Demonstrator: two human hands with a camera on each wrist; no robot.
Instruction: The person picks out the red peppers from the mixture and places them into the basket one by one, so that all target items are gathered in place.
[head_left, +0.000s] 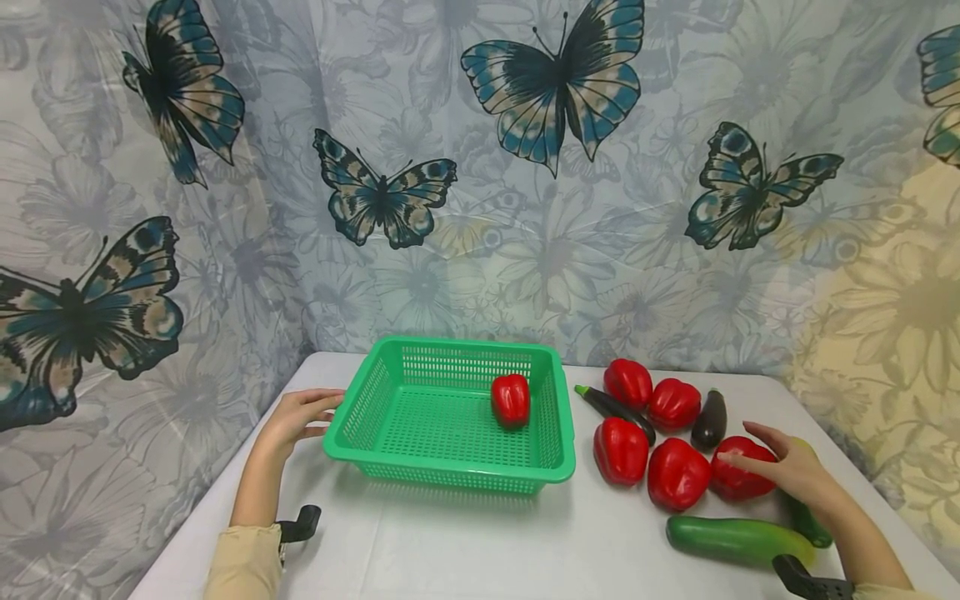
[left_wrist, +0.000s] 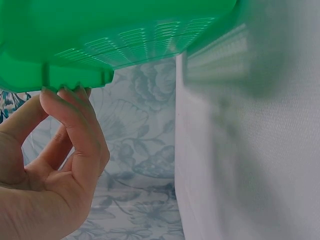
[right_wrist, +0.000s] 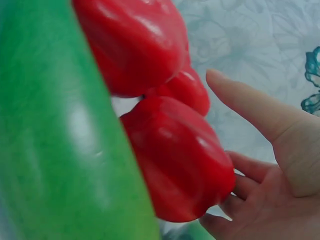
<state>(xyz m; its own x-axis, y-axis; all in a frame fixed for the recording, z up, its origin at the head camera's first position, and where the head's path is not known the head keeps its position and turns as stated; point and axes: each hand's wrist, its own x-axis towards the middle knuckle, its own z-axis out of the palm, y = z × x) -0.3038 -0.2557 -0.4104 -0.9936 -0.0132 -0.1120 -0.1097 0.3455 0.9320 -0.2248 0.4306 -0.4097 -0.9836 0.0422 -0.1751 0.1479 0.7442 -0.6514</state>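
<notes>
A green plastic basket [head_left: 450, 477] stands on the table with one red bell pepper [head_left: 511, 400] inside, toward its right side. At the basket's left rim is my left hand [head_left: 288, 421], its fingertips right at the edge; the left wrist view shows the fingers bent against the rim [left_wrist: 75, 77]. Over on the right, my right hand [head_left: 798, 475] is at another red bell pepper [head_left: 738, 468]. In the right wrist view the fingers lie along that pepper's [right_wrist: 180, 160] side, and the thumb [right_wrist: 240, 100] stands away from it.
Several more red bell peppers [head_left: 678, 475] cluster right of the basket. Among them lie a long dark eggplant [head_left: 611, 408] and a shorter one [head_left: 709, 421]. A large green zucchini [head_left: 735, 540] lies in front. Behind the table hangs a butterfly-print cloth [head_left: 555, 275].
</notes>
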